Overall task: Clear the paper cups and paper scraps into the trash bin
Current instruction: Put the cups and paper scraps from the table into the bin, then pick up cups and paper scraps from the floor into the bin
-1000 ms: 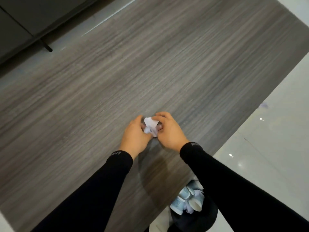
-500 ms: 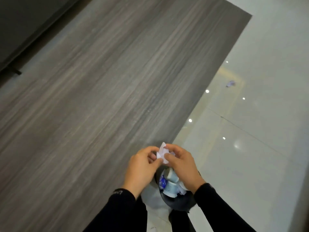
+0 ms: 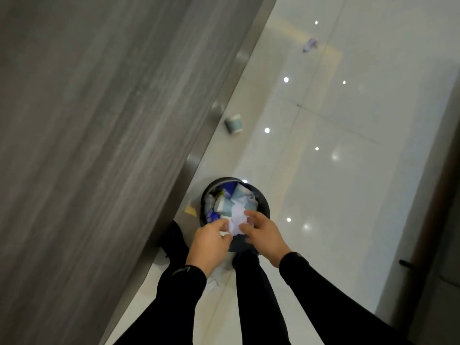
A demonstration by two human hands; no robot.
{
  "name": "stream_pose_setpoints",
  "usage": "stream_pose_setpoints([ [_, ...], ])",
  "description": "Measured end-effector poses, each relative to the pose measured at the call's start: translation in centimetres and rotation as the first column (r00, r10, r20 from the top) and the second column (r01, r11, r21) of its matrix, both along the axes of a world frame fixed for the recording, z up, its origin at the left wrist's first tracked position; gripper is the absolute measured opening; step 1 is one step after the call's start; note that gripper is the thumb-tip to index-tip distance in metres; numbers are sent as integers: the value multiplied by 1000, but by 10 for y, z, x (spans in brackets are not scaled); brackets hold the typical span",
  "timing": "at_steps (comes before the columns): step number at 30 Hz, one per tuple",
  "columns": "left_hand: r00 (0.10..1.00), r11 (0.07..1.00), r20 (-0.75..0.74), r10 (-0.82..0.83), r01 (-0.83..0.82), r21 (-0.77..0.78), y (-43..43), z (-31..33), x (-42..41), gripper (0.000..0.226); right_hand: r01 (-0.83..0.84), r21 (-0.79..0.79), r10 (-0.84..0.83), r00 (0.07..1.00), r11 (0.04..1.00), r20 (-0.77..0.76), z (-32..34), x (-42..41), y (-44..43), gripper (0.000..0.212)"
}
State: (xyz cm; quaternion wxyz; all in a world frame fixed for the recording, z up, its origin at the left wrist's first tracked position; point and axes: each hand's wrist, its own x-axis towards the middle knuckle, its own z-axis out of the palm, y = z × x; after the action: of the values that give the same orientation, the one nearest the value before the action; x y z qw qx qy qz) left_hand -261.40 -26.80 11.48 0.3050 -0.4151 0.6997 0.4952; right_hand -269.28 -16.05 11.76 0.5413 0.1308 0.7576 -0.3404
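Both hands meet over the trash bin [image 3: 263, 206]: the left hand [image 3: 211, 241] and right hand [image 3: 265, 236], fingers half curled, pinch a crumpled paper scrap [image 3: 236, 221] between their fingertips. Below, paper cups [image 3: 225, 204] fill the bin. 1 cup [image 3: 234, 124] lies on the floor [image 3: 348, 170] beside the table [image 3: 99, 120].

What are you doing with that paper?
A person is tidying up. Both hands, the left hand and the right hand, hold a crumpled paper scrap over a black bin on the floor beside the table. The bin already holds paper cups and scraps. The paper has not dropped in yet. One cup lies on the floor farther off, and another small scrap lies beyond it.
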Motion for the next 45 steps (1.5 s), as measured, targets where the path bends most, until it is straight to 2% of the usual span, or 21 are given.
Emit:
stream_pose_setpoints([
  [3, 995, 999, 88, -47, 46, 21, -5, -6, 9, 43, -53, 87, 51, 998, 995, 29, -11, 0, 14, 52],
  [7, 991, 1000, 133, -16, 18, -19, -13, 3, 10, 38, -35, 139, 32, 999, 990, 25, -5, -6, 28, 43],
  [12, 995, 997, 80, 57, -52, -62, -21, 27, -8, 31, -31, 108, 32, 999, 994, -11, 14, -25, 28, 34],
  [17, 966, 948, -7, 257, -254, -189, -24, 55, 1, 26, -194, 12, 194, 980, 981, -38, 34, -37, 16, 29],
  [22, 873, 829, -76, 482, -482, -284, -9, 67, 54, 20, -499, -8, 494, 860, 866, -130, 47, -25, -3, 32],
  [26, 783, 719, -137, 606, -613, -328, 7, 68, 110, 17, -707, -49, 691, 702, 706, -171, 51, 0, -22, 32],
  [30, 743, 659, -211, 635, -664, -355, 19, 65, 150, 16, -740, -17, 707, 649, 673, -280, 53, 40, -29, 31],
  [35, 629, 562, -291, 721, -776, -285, 61, 63, 215, 15, -777, -48, 739, 614, 627, -279, 48, 109, 2, 30],
  [38, 557, 491, -267, 787, -826, -276, 111, 64, 283, 15, -822, -22, 787, 551, 568, -278, 46, 157, 37, 29],
  [42, 524, 468, -141, 840, -831, -301, 184, 52, 357, 21, -893, 3, 867, 436, 450, -240, 26, 209, 84, 31],
  [45, 497, 459, -78, 864, -842, -282, 226, 22, 379, 22, -884, 4, 871, 460, 468, -170, -7, 237, 107, 29],
])
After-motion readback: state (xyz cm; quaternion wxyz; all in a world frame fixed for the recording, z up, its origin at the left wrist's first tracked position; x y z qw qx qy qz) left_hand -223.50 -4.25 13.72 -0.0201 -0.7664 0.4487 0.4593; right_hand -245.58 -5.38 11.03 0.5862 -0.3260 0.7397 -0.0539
